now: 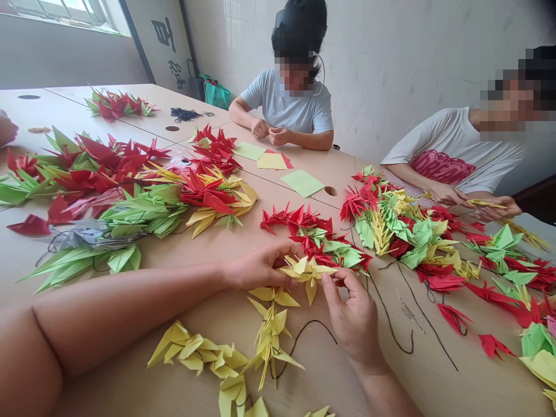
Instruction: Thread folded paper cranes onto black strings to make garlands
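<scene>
Yellow folded paper is being pinched ctr frame, long axis approx. horiz., btwn L hand & R hand fingertips.

- The bench was pale brown, with thin seams and round holes.
- A yellow garland of folded paper lay bent along the near part, black cord curving just beside it.
- On the left spread a heap of red, green, yellow, pink and grey folds.
- Farther back sat a red-and-green bunch and, near it, a dark tangle of cord.
- Toward the middle lay flat sheets, green, yellow and red, the yellow overlapping the red.
- A red-and-green garland lay between the heap and a mixed pile on the right.
- Two red folds lay near loose black strands.
</scene>
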### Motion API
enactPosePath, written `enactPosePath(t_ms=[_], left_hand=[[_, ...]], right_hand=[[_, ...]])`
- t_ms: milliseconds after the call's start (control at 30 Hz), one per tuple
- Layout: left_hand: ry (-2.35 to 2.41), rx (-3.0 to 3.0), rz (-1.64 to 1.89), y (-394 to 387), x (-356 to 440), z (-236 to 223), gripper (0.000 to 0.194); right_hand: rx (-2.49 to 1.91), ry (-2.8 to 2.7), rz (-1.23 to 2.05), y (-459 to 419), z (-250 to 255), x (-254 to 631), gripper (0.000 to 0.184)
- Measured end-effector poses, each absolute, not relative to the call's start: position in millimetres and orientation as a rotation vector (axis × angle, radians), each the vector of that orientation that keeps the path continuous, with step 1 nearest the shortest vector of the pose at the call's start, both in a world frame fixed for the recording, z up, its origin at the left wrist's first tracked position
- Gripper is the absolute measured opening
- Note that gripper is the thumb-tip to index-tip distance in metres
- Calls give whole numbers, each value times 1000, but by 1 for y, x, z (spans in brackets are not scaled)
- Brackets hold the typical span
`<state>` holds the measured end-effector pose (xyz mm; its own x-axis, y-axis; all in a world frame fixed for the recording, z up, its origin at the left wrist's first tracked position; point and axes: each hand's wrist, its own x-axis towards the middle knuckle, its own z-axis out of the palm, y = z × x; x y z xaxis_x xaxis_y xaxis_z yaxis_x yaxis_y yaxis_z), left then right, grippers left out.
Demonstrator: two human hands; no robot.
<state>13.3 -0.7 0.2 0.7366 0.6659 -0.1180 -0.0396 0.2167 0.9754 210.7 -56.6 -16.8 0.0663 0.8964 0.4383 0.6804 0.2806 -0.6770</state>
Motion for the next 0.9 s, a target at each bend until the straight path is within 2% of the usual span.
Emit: enactPosePath(t_ms=[433, 567, 700, 900], left_hand=[[610, 1314, 542, 1, 14, -5, 23], [626, 1343, 543, 2, 14, -6, 25], [634, 1368, 555, 2, 13, -8, 27], [620, 1440, 543, 1, 14, -9, 29]], right_hand=[[-1561, -1477, 434, -50, -19, 216, 21], [-1452, -1536, 280, -52, -17, 213, 17], [-1201, -1725, 134, -60, -7, 205, 27], [-1158, -1918, 83, -65, -1, 198, 12]])
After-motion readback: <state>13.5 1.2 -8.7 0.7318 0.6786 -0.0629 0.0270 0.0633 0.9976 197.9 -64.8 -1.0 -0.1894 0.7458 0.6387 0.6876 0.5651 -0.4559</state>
